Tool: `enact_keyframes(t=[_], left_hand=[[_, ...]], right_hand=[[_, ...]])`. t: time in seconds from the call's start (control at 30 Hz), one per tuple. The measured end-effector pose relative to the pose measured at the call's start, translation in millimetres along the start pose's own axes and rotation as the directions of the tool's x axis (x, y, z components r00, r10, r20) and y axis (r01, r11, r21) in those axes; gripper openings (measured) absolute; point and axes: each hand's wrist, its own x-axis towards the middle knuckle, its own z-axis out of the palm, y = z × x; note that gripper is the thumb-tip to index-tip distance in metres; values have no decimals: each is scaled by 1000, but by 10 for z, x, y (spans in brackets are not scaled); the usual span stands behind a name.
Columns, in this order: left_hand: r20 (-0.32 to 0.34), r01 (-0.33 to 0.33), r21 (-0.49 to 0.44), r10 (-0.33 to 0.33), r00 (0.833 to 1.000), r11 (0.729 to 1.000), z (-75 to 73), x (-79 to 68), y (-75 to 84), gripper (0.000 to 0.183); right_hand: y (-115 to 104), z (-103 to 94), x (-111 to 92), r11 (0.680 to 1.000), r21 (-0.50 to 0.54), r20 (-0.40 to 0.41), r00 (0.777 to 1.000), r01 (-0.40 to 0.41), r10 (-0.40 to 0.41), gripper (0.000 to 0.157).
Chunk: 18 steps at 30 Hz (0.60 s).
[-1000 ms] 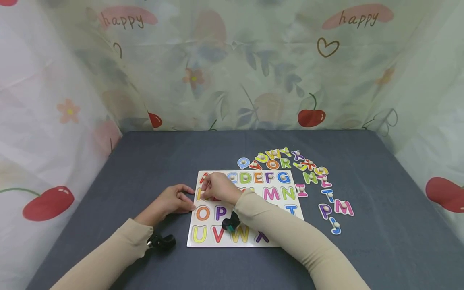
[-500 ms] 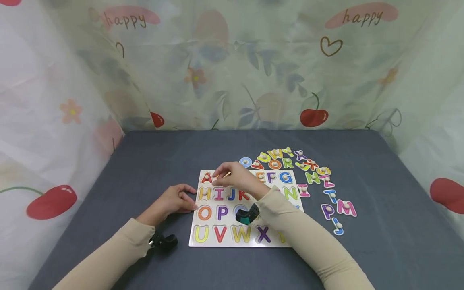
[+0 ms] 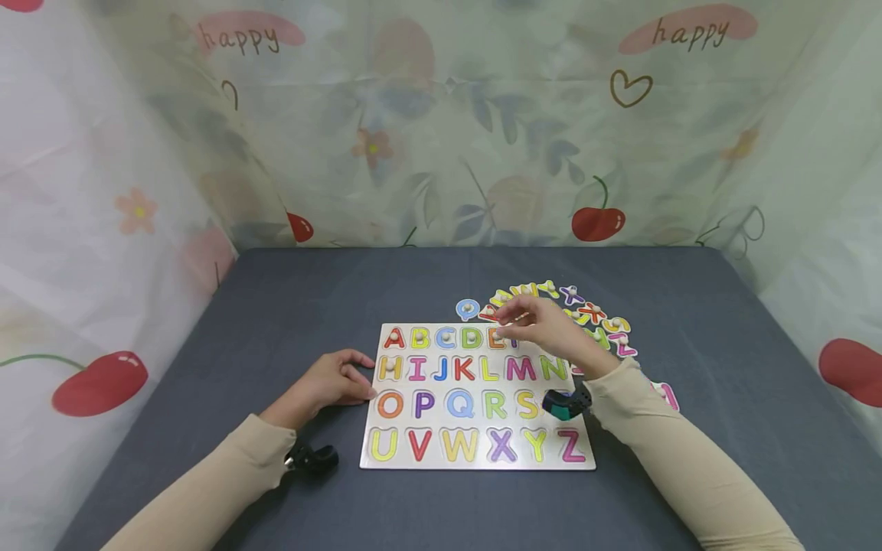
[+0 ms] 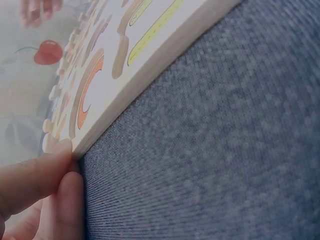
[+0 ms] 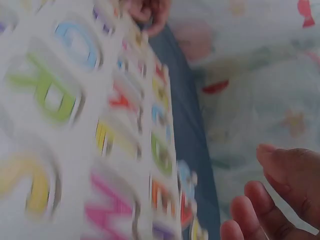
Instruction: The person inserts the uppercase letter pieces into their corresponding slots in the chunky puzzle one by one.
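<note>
A white wooden alphabet puzzle board (image 3: 441, 459) lies on the table, with coloured letter recesses in rows. Knobbed pieces sit in the A (image 3: 393, 337) to E spots and in the H (image 3: 390, 367) spot. My left hand (image 3: 336, 379) rests at the board's left edge, thumb and fingers touching its side; the left wrist view shows the thumb (image 4: 55, 160) against that edge. My right hand (image 3: 540, 325) hovers over the board's top right part, covering the F and G area. Its fingers are loosely bent and apart, and nothing shows between them in the right wrist view.
Loose knobbed letter pieces lie behind and to the right of the board, among them a blue Q (image 3: 467, 309), a purple X (image 3: 571, 295) and a pink M (image 3: 665, 396). My right arm hides several of them. A patterned curtain (image 3: 441, 153) stands behind the table.
My right hand has moved from the H spot, up past the B piece, then right to above the E and F area. The left hand stays at the board's edge.
</note>
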Motion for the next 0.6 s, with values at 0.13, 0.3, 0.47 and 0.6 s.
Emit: enact_keyframes(t=[0.13, 0.3, 0.47, 0.6], left_hand=[[1, 2, 3, -2, 1000, 1000, 9, 5, -12, 50], [0, -5, 6, 5, 1000, 1000, 0, 28, -46, 50], [-2, -7, 10, 7, 1000, 1000, -10, 56, -66, 51], [-10, -1, 18, 2, 1000, 1000, -1, 71, -61, 52]], right_hand=[[265, -279, -158, 997, -60, -64, 997, -47, 43, 36], [468, -520, -354, 987, -92, -119, 985, -132, 121, 40], [615, -617, -496, 975, -100, -106, 977, -197, 187, 43], [706, -609, -559, 971, -97, -68, 975, -216, 211, 44]])
